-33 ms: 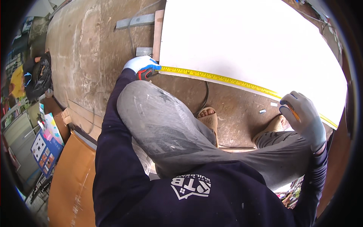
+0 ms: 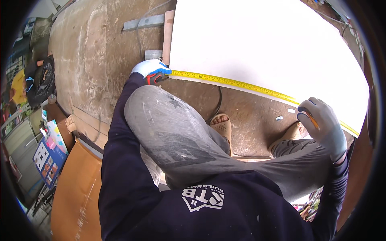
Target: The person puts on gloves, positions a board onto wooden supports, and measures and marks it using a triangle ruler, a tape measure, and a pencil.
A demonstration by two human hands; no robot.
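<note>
My left hand (image 2: 148, 67), in a white and blue glove, is closed round a red and black tape measure (image 2: 154, 78) at the near left corner of a large white board (image 2: 261, 44). Its yellow blade (image 2: 237, 84) runs rightward along the board's near edge, as far as the right corner. In a grey-white glove, my right hand (image 2: 327, 126) is at the near edge by the right part of the blade. A slim orange pencil (image 2: 313, 120) is gripped between its fingers; the fingertips lie close to the blade, and whether they touch it I cannot tell.
Grey metal bars (image 2: 144, 22) and a brown strip (image 2: 167, 36) stick out under the board's left side. A dark cable (image 2: 219, 100) crosses the stained floor, near small pale scraps (image 2: 279, 118). An orange-brown panel (image 2: 76, 193) and a black bag (image 2: 42, 82) are at left.
</note>
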